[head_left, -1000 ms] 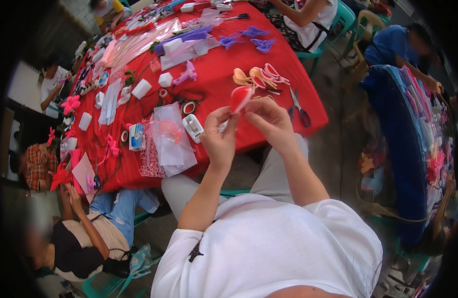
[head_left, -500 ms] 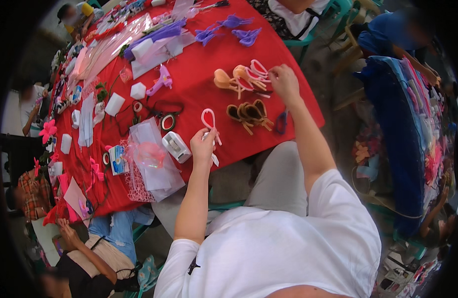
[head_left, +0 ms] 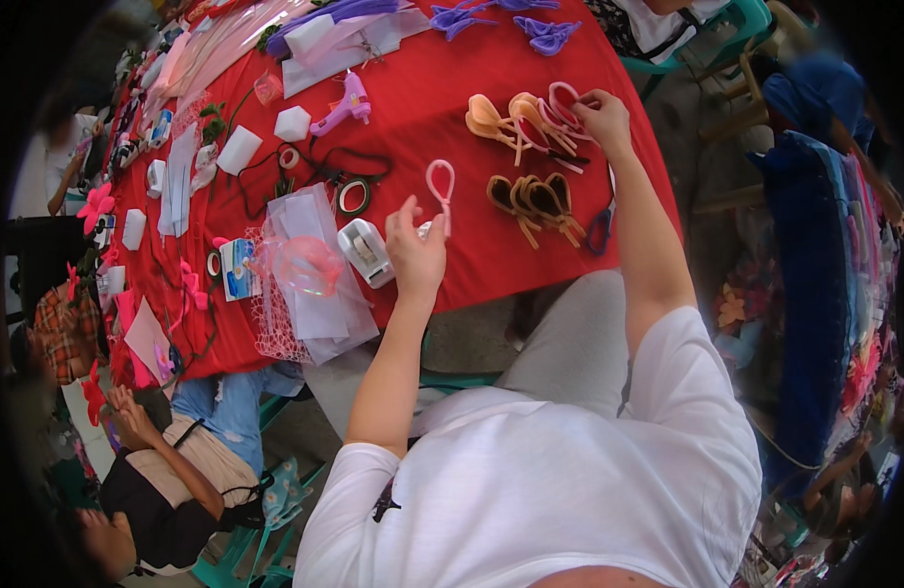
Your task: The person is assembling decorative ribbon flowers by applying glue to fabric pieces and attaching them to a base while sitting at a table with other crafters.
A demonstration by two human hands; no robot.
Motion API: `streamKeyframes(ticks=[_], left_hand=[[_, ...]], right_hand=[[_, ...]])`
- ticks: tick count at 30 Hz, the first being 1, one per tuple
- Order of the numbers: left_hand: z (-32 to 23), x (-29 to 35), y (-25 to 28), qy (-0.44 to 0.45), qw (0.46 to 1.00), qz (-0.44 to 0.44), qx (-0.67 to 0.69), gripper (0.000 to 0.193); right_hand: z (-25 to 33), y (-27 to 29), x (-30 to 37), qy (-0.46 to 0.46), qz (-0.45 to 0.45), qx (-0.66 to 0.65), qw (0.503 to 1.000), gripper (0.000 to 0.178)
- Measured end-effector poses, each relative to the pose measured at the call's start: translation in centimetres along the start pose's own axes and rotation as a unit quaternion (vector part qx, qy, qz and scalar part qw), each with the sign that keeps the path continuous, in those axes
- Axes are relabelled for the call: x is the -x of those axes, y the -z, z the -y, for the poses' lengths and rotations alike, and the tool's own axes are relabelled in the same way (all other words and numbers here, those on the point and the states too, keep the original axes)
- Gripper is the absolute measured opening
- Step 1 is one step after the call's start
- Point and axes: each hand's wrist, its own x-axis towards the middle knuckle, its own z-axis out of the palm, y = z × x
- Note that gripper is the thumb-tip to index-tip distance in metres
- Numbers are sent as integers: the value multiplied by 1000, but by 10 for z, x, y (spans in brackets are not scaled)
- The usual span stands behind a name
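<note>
Green chair point(head_left: 749, 27) on dull grey floor point(head_left: 716, 247)

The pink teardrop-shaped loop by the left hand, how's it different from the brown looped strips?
The pink teardrop-shaped loop is paler than the brown looped strips. The pink loop is single, near the left hand; the brown strips are bunched, untouched. Both have tails.

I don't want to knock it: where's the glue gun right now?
In the head view, the glue gun lies on the red tablecloth, upper left of centre, just right of a white block and beyond the left hand.
</note>
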Motion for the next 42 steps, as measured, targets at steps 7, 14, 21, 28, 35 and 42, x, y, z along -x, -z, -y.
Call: streamKeyframes(ticks=[7,14,21,28,35,42], left_hand=[[-41,7,22,-76,990,-4,121,28],[-133,29,69,73,904,166,387,31],[-142,55,103,63,887,153,431,23],[-145,70,124,60,881,133,450,16],[-154,80,125,12,889,77,451,11],[-158,83,119,5,888,53,458,11]], right_hand=[[54,42,55,-14,44,-400,915,11],[166,43,207,-11,204,-600,774,5],[202,46,263,9,189,-641,744,11],[227,68,278,50,210,-550,807,11],[225,75,274,192,143,-438,867,13],[225,68,278,225,15,-304,926,22]])
